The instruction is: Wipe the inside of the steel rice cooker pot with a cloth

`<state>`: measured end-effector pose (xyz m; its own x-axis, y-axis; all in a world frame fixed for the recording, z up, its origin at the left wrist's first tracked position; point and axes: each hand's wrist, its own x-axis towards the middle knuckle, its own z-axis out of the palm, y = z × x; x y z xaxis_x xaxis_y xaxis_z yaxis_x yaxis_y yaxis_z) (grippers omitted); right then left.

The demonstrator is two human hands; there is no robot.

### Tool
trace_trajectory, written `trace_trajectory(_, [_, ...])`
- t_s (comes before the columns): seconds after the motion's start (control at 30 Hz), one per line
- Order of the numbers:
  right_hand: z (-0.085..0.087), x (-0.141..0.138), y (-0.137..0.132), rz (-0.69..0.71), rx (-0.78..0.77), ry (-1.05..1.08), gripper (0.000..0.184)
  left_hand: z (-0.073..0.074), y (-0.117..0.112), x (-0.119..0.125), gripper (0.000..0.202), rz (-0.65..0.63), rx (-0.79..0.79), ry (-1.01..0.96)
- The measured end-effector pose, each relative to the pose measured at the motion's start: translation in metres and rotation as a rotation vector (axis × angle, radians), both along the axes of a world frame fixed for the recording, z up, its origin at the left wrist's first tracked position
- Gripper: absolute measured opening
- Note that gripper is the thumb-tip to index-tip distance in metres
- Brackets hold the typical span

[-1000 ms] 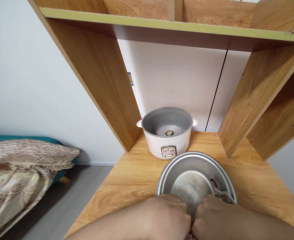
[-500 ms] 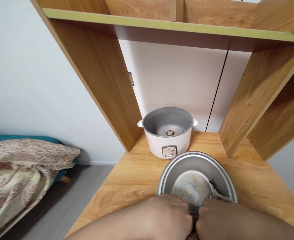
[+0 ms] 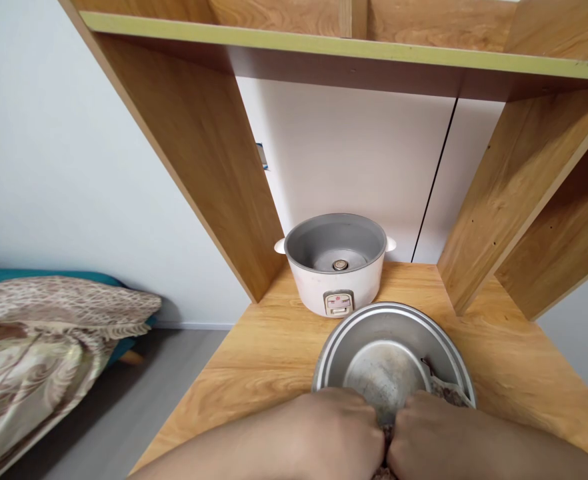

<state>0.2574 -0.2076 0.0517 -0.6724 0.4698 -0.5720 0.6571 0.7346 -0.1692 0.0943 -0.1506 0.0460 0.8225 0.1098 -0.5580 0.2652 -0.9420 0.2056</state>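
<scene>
A round metal inner pot (image 3: 389, 360) lies on the wooden desktop, its inside facing up. Over its near side my left hand (image 3: 341, 427) and my right hand (image 3: 431, 430) are both closed, knuckles almost together. They grip a brown patterned cloth (image 3: 451, 393), part of which shows inside the pot to the right, with a pale edge and a small dark loop. More of it peeks out in the narrow gap between the fists. My fingertips are hidden under the hands. Behind the pot stands a white rice cooker body (image 3: 337, 287), lidless, with grey inside.
Wooden side panels (image 3: 194, 167) and a shelf with a yellow-green edge (image 3: 294, 39) frame the desk. At the left, a patterned blanket (image 3: 49, 333) covers low teal furniture beside the grey floor (image 3: 174, 373). White panels stand behind the cooker.
My right hand has shifted slightly, and the gap between my fists is a little narrower. More of the cloth shows at the pot's right side. Pot and cooker stay put.
</scene>
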Motion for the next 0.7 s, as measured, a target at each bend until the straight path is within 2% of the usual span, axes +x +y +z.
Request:
trace_trajectory(0.17, [-0.005, 0.003, 0.001, -0.008, -0.018, 0.002, 0.034, -0.001, 0.001, 0.0, 0.03, 0.004, -0.004, -0.006])
trace_trajectory(0.3, [0.004, 0.001, 0.001, 0.057, 0.003, -0.015, 0.037, -0.001, 0.001, -0.001, 0.034, 0.026, 0.008, -0.025])
trace_trajectory(0.43, [0.016, -0.004, 0.001, 0.039, 0.003, -0.05, 0.04, -0.001, 0.0, -0.002, 0.035, 0.016, 0.014, -0.061])
trace_trajectory(0.53, [0.021, -0.006, 0.001, 0.052, 0.013, -0.074, 0.035, -0.003, 0.0, -0.001, 0.033, 0.005, 0.016, -0.066])
trace_trajectory(0.6, [0.017, -0.005, 0.001, 0.056, 0.017, -0.058, 0.034, -0.005, 0.001, -0.001, 0.034, 0.006, 0.005, -0.061])
trace_trajectory(0.7, [0.003, 0.0, 0.0, -0.021, -0.021, -0.007, 0.04, -0.009, 0.002, -0.002, 0.032, 0.022, -0.009, -0.068])
